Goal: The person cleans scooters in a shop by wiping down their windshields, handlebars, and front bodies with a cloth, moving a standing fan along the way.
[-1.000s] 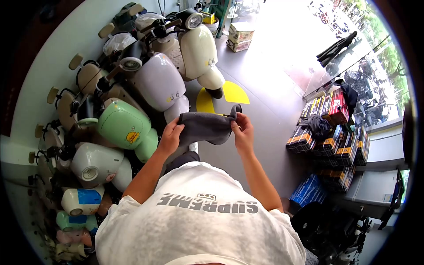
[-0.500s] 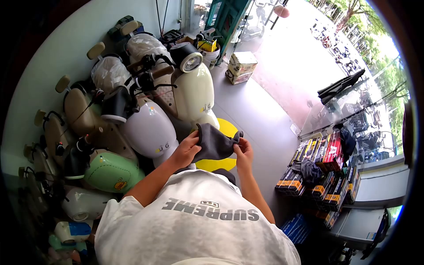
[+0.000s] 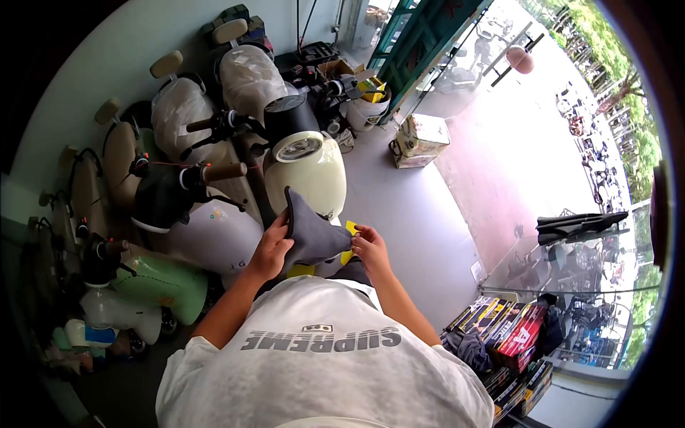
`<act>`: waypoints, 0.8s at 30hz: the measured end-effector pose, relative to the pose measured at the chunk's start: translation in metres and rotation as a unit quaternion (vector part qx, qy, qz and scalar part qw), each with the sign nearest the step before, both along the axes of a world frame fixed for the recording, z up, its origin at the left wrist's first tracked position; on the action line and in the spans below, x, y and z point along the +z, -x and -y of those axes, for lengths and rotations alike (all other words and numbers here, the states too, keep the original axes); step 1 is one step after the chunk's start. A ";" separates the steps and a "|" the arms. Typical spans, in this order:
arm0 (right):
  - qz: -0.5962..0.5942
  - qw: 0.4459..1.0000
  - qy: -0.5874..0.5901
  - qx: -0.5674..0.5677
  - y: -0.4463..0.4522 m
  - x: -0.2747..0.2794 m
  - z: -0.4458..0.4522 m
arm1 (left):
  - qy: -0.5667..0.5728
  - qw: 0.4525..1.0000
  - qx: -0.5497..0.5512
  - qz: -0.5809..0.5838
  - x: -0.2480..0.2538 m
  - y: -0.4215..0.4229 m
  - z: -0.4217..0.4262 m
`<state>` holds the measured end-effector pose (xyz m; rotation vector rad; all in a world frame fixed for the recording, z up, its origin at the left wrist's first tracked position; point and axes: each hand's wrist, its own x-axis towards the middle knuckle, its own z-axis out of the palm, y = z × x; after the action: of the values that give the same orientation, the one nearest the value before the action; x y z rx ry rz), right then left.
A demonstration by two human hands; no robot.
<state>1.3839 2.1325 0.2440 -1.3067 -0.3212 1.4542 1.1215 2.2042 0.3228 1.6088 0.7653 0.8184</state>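
Observation:
A dark grey cloth point(image 3: 314, 232) is stretched between my two hands in front of my white shirt. My left hand point(image 3: 268, 251) is closed on its left edge, where a corner points upward. At the cloth's narrower right end, my right hand point(image 3: 370, 250) pinches the fabric between thumb and fingers. Just beyond the cloth stands a cream scooter point(image 3: 317, 175) with a round headlight. Parts of a yellow floor marking point(image 3: 300, 270) show around the cloth. What kind of cloth article this is, I cannot tell.
A pale scooter point(image 3: 214, 235) and a green scooter point(image 3: 168, 285) crowd the left side. Stacked battery-like boxes point(image 3: 517, 335) stand at the right, with a dark cloth point(image 3: 467, 348) on them. A worn carton point(image 3: 421, 139) and a white bucket point(image 3: 367, 113) are near the doorway.
My view has shifted, and the scooters appear nearer. The cloth is spread taller at its left side, with its corner raised. Both hands still hold it.

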 end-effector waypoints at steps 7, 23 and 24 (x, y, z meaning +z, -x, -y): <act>0.049 0.990 -0.021 0.131 -0.148 0.012 -0.100 | 0.055 0.992 0.090 0.062 0.013 -0.145 -0.047; 0.246 0.859 -0.186 0.409 -0.221 0.025 -0.177 | 0.085 0.993 -0.032 -0.070 -0.001 -0.255 -0.083; 0.250 0.836 -0.191 0.449 -0.219 0.025 -0.185 | 0.073 0.990 -0.041 -0.109 -0.008 -0.259 -0.086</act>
<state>1.6025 2.3179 0.2694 -1.2216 -1.6712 1.6187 1.3806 2.2901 0.3147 1.6032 0.8861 0.5193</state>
